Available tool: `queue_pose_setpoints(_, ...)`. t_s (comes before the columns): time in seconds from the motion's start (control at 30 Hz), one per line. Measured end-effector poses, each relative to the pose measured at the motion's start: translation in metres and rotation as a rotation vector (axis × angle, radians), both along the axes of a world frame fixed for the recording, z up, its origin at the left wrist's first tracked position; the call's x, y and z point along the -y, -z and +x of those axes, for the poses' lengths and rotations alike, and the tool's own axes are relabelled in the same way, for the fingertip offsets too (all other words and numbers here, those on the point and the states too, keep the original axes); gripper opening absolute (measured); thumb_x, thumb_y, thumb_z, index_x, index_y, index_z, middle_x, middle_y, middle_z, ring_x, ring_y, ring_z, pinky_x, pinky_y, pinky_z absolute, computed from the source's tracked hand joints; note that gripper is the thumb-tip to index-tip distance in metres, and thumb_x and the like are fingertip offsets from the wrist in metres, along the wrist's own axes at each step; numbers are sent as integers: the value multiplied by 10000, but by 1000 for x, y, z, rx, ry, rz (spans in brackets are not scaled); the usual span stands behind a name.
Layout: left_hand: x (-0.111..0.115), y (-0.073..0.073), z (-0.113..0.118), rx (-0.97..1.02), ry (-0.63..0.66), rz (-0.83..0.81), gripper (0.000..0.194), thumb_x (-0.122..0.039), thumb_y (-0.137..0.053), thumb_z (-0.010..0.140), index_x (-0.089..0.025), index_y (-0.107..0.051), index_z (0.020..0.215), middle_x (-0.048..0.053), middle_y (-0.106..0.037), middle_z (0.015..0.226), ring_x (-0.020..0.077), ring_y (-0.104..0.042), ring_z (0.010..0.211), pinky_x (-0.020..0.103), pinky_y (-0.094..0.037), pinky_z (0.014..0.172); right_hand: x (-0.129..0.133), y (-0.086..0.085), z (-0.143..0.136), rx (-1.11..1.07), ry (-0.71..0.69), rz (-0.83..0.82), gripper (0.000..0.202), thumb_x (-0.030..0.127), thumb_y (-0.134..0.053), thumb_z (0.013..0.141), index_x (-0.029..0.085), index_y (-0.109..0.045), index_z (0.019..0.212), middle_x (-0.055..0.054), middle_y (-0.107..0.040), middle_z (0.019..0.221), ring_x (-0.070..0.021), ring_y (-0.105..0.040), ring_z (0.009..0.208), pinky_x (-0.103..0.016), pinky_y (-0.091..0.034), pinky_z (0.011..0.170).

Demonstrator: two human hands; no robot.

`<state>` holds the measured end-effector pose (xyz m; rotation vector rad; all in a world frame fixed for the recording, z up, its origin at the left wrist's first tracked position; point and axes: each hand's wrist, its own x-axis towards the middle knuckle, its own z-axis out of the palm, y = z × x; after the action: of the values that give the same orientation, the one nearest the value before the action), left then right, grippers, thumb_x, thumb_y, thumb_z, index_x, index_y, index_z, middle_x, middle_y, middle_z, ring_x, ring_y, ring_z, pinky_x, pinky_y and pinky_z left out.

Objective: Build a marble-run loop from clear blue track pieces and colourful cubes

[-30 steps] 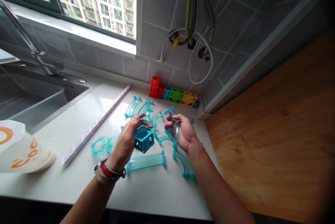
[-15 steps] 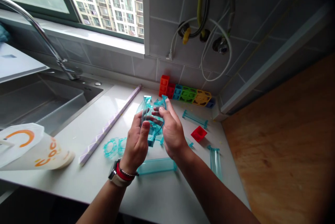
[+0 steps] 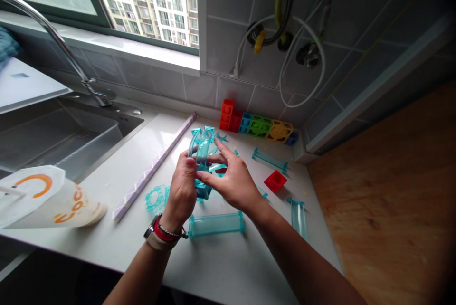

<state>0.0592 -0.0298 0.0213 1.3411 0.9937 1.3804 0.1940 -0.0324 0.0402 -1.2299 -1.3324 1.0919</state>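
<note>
Both hands are on curved, see-through teal plastic track pieces (image 3: 204, 146), raised above the counter and tilted upright. My left hand (image 3: 182, 195) wraps the pieces from the left, thumb against the near side. From the right, my right hand (image 3: 231, 176) grips them, its thumb low down and index finger near the top. How the pieces join is hidden by the fingers. Just below the hands lies a straight teal track piece (image 3: 216, 225). A round-holed teal piece (image 3: 154, 199) is left of the left wrist. A red cube (image 3: 275, 181) sits right of my right hand.
Coloured blocks (image 3: 260, 126) line the wall. More teal tracks lie at right (image 3: 270, 160) and nearer (image 3: 298, 218). A long lilac stick (image 3: 153, 169) crosses the counter (image 3: 199, 271). A drink cup (image 3: 50, 198) stands at left by the sink (image 3: 60, 129).
The teal pieces, spread apart between the hands before, are now closer together and more upright. My right hand has turned, its thumb and index finger now reaching left onto them.
</note>
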Motion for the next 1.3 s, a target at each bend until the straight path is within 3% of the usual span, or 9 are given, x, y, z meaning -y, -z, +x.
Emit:
queue_pose_setpoints(0.13,-1,3,0,8,40,-20,494,-569,-468,1025,-216,-620,1336,118,-697,1283,279,-635,1195,424,-487,1049,0,2,-2,69,58,24,953,306,-877,728,245,-433,1568,-73,-777,1084,-277,-716,1052,-445,-582,933)
queue_pose_setpoints(0.37,-3,9,-6,29,-12,-33,495,-575,-471,1026,-220,-615,1339,103,-669,1277,268,-629,1218,366,-513,1000,2,1,-2,-85,14,-27,1079,324,-892,713,195,-319,1618,-87,-758,1101,-272,-697,1128,-430,-569,969)
queue_pose_setpoints(0.67,-2,10,-7,87,72,-72,454,-551,-463,1038,-223,-592,1324,98,-647,1252,267,-640,1210,430,-478,1087,3,7,-6,6,1,-1,907,377,-905,718,225,-509,1520,-75,-762,1041,-259,-725,982,-401,-614,844)
queue_pose_setpoints(0.9,-4,9,-11,110,28,-101,491,-598,-543,986,-216,-638,1281,94,-692,1173,263,-698,1091,377,-564,938,4,8,-6,-46,-14,10,787,382,-895,749,211,-585,1452,-92,-779,1090,-276,-739,1058,-438,-612,932)
queue_pose_setpoints(1.0,-7,10,-13,164,13,-157,491,-609,-541,985,-200,-668,1227,91,-724,1141,247,-716,1033,347,-579,869,5,7,-1,-60,-96,10,696,363,-866,788,225,-611,1420,-104,-762,1193,-279,-723,1131,-446,-606,961)
queue_pose_setpoints(1.17,-10,8,-12,372,5,-216,487,-604,-539,992,-206,-676,1237,65,-754,1112,232,-731,1019,337,-579,872,11,1,2,132,-249,165,658,313,-847,804,299,-596,1412,-81,-654,1384,-275,-621,1286,-450,-570,1027)
queue_pose_setpoints(1.3,-11,3,-9,511,5,-292,503,-624,-542,982,-191,-679,1197,61,-764,1058,237,-734,1031,357,-580,903,18,1,-7,348,-158,366,655,209,-848,791,314,-595,1386,-91,-567,1384,-275,-563,1319,-460,-478,1146)
